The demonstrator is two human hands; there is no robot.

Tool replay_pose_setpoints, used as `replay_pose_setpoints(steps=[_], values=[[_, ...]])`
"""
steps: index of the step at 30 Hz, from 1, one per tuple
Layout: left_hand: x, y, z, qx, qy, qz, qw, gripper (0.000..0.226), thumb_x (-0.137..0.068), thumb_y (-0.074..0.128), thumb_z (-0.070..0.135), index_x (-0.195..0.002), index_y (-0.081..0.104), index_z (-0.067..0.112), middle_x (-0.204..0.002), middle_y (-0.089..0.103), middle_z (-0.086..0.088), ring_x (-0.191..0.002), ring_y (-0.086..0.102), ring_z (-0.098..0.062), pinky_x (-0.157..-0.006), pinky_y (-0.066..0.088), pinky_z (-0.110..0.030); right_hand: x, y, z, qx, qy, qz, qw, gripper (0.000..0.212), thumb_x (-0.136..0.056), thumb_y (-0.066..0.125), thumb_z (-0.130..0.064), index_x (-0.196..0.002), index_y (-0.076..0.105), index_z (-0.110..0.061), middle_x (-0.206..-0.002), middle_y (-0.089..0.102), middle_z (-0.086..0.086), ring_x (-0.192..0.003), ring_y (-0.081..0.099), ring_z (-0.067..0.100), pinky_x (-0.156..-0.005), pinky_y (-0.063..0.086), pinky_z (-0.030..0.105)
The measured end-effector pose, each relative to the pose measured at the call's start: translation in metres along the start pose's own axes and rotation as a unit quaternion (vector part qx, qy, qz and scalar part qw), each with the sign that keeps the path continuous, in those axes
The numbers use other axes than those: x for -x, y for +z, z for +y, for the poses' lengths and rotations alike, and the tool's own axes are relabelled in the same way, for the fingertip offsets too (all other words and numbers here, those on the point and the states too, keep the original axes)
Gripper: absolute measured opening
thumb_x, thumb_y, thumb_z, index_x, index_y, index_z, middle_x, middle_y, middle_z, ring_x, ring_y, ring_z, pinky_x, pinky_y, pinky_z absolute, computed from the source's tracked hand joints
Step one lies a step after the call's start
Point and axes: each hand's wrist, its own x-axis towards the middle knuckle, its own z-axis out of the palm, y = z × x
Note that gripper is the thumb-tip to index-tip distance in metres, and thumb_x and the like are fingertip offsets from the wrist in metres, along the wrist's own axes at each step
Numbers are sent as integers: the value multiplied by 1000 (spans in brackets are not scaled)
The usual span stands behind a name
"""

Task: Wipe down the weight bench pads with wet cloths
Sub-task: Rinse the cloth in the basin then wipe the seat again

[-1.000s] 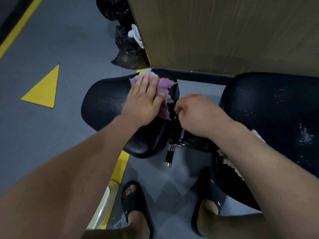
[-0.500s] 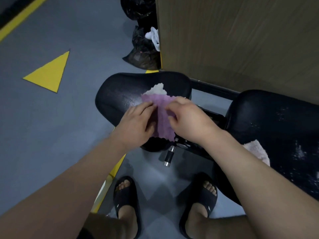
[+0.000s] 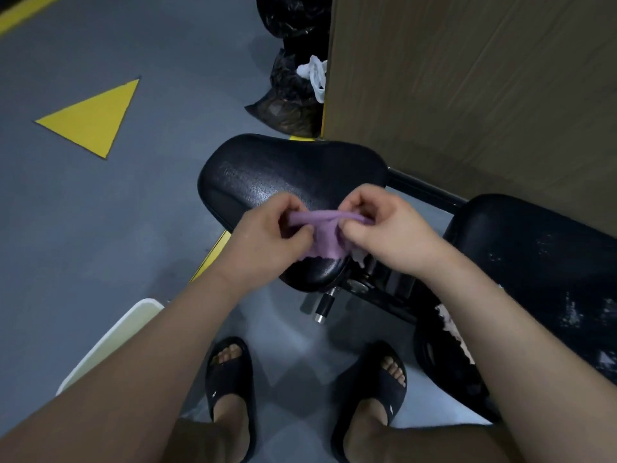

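Observation:
A purple cloth (image 3: pixel 325 240) hangs between my two hands, lifted just above the small black seat pad (image 3: pixel 287 175). My left hand (image 3: pixel 267 237) pinches its left upper edge and my right hand (image 3: pixel 384 233) pinches its right upper edge, stretching the top into a band. The seat pad looks damp and shiny near its middle. The larger black back pad (image 3: pixel 541 262) lies to the right, with pale smears on it. A whitish cloth (image 3: pixel 454 332) lies on that pad's near edge, partly hidden by my right forearm.
A wooden panel (image 3: pixel 467 78) rises behind the bench. Black rubbish bags (image 3: pixel 293 95) sit at its left corner. A black adjustment knob (image 3: pixel 324 304) sticks out under the seat. A white bin (image 3: pixel 110 342) stands by my left leg. My feet in black slides (image 3: pixel 230 379) are on the grey floor.
My left hand lifted off the seat pad, where it pressed the cloth flat. Both hands then took the cloth, raised it and pulled it taut between them. The view shifted downward.

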Motion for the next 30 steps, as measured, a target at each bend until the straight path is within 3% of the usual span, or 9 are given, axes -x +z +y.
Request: replay_pose_setpoints(steps=[3, 6, 9, 14, 19, 22, 26, 28, 30], values=[[-10, 2, 1, 11, -48, 26, 998, 16, -81, 73, 33, -92, 61, 37, -85, 71, 10, -83, 69, -13, -80, 58, -39, -12, 4, 6, -1, 20, 57, 998, 11, -84, 66, -17, -92, 61, -23, -82, 69, 2, -72, 62, 15, -70, 54, 39], [-10, 5, -11, -163, -48, 33, 985, 20, -86, 72, 24, -104, 64, 24, -99, 70, 5, -96, 65, -18, -84, 51, -29, -15, 25, 18, 262, -29, 142, 954, 20, -88, 66, -22, -107, 59, -22, -107, 54, 3, -100, 54, 25, -87, 50, 40], [-12, -5, -22, -250, -36, 46, 966, 32, -88, 64, 19, -118, 65, 12, -113, 67, -10, -107, 59, -33, -96, 46, -39, -11, 47, 28, 306, -124, 92, 939, 25, -92, 68, -26, -116, 64, -19, -112, 52, 6, -102, 50, 29, -89, 46, 37], [-7, -30, -24, -287, -55, 52, 955, 29, -83, 49, 37, -98, 68, 21, -100, 65, -1, -101, 56, -29, -92, 48, -44, -54, 61, 35, 356, -174, 118, 911, 19, -96, 63, -30, -108, 70, -17, -101, 52, 10, -87, 46, 28, -78, 43, 38], [2, -49, -29, -304, -99, 58, 946, 39, -77, 39, 41, -92, 67, 19, -98, 66, -2, -100, 57, -30, -87, 52, -47, -136, 68, 13, 413, -109, 150, 892, 22, -99, 57, -24, -117, 67, -17, -109, 56, 14, -98, 54, 38, -71, 38, 38], [5, -59, -30, -325, -104, 37, 939, 42, -76, 36, 38, -95, 68, 20, -99, 68, -3, -99, 60, -33, -87, 52, -48, -108, 91, 9, 437, -165, 116, 876, 18, -90, 63, -18, -106, 70, -16, -101, 58, 13, -90, 57, 37, -68, 34, 37], [12, -73, -32, -344, -123, 14, 931, 44, -74, 33, 35, -95, 67, 17, -97, 69, -6, -95, 59, -37, -86, 51, -49, -16, 107, 22, 396, -295, -34, 869, 16, -86, 57, -17, -98, 67, -23, -95, 54, 3, -86, 49, 28, -74, 40, 39], [17, -80, -35, -340, -134, 13, 931, 43, -77, 35, 34, -97, 68, 15, -98, 68, -6, -96, 58, -36, -86, 52, -49, -1, 101, 28, 390, -312, -79, 862, 21, -87, 62, -13, -102, 69, -26, -94, 53, 0, -87, 46, 24, -77, 40, 37], [22, -86, -37, -344, -149, 6, 927, 33, -87, 44, 29, -104, 68, 14, -103, 68, -7, -103, 56, -36, -90, 50, -49, -27, 103, 23, 395, -296, -60, 868, 24, -87, 63, -12, -104, 70, -27, -95, 53, 2, -88, 47, 25, -78, 42, 38]])
